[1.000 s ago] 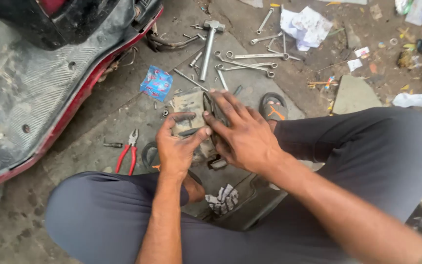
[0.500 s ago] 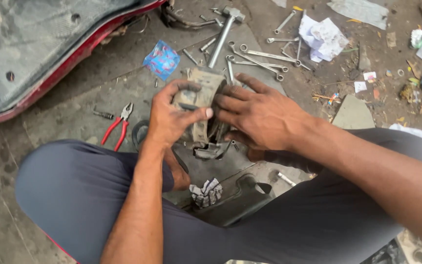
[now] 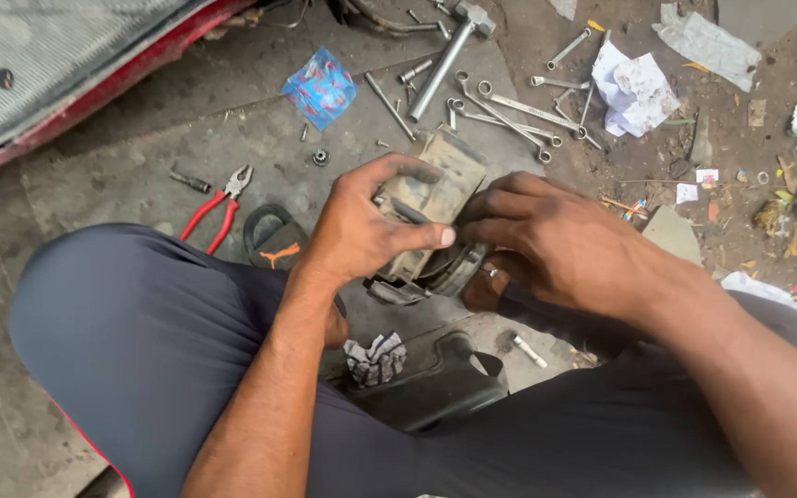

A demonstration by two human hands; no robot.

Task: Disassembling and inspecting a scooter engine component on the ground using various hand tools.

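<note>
A dirty grey metal part, boxy on top with a dark curved piece under it, is held above the ground between my knees. My left hand grips its left side, thumb pressed across the front. Its right side and lower edge are clasped by my right hand, fingers curled against it. Both hands touch the part and nearly meet at its middle. The underside of the part is hidden by my fingers.
Red-handled pliers lie left of my hands by a black sandal. Several spanners, a hammer and bolts lie beyond. A blue wrapper, crumpled paper, a red vehicle panel and a black plastic piece surround me.
The view has shifted so the tools and panel sit higher and left. Both hands stay on the grey part, turning it slightly; my right fingers have closed further round its side.
</note>
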